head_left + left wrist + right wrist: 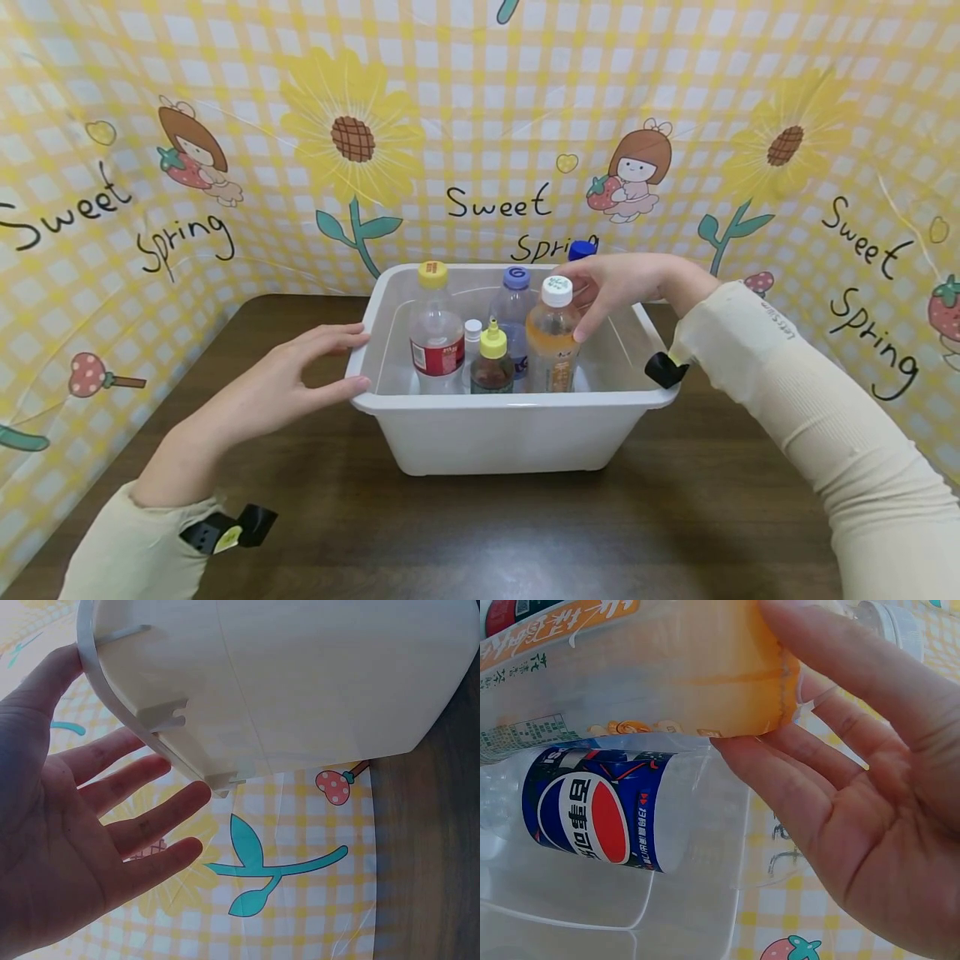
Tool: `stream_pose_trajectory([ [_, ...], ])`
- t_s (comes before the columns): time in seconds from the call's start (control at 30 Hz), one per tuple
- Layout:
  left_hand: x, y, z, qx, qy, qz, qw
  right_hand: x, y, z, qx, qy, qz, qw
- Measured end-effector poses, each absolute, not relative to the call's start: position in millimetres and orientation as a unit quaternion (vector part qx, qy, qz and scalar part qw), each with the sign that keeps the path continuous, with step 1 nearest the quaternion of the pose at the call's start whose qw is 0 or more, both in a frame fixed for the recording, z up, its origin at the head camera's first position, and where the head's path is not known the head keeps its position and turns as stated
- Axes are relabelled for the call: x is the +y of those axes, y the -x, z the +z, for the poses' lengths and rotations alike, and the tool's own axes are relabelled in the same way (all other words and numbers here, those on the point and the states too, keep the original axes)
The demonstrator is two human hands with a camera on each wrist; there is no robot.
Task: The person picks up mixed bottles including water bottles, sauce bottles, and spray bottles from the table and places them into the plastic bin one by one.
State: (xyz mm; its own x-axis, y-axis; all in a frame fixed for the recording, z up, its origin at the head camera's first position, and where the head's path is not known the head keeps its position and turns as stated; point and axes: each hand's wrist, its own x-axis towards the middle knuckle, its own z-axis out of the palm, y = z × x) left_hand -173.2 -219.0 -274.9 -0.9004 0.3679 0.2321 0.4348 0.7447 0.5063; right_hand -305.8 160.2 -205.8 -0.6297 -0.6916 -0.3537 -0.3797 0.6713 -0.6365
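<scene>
A white plastic bin (pixel 510 437) holds several upright bottles. My left hand (pixel 273 379) touches its left rim, fingers extended along the outside in the left wrist view. Inside, my right hand (pixel 626 279) grips an orange-banded drink bottle (pixel 550 354) with a white cap, thumb on one side and fingers on the other. Beside it stands a blue-labelled Pepsi bottle (pixel 600 806); its blue cap (pixel 582 249) shows behind my right hand. Left of the gripped bottle are a purple-capped bottle (pixel 516 304), a small brown bottle with a yellow nozzle (pixel 492 367), and a red-labelled bottle (pixel 437 354).
A small white-capped bottle (pixel 472 332) stands between the red-labelled and brown bottles, partly hidden. The bin sits on a dark wooden table (pixel 480 533). A yellow checked cloth (pixel 480 125) with flowers and printed figures surrounds the back and sides.
</scene>
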Motion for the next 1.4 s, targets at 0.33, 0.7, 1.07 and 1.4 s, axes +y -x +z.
stream_pose_trajectory([
  [0.33, -219, 174, -276, -0.934, 0.212, -0.283, 0.057, 158, 307, -208, 0.854, 0.321, -0.265, 0.312],
  [0.7, -219, 173, -276, -0.932, 0.216, -0.284, 0.06, 156, 307, -207, 0.864, 0.307, -0.256, 0.306],
  [1.07, -219, 173, -276, -0.932, 0.221, -0.281, 0.061, 160, 305, -202, 0.868, 0.309, -0.247, 0.301],
  [1.4, -219, 173, -274, -0.933, 0.221, -0.278, 0.062, 166, 301, -188, 0.865, 0.311, -0.261, 0.293],
])
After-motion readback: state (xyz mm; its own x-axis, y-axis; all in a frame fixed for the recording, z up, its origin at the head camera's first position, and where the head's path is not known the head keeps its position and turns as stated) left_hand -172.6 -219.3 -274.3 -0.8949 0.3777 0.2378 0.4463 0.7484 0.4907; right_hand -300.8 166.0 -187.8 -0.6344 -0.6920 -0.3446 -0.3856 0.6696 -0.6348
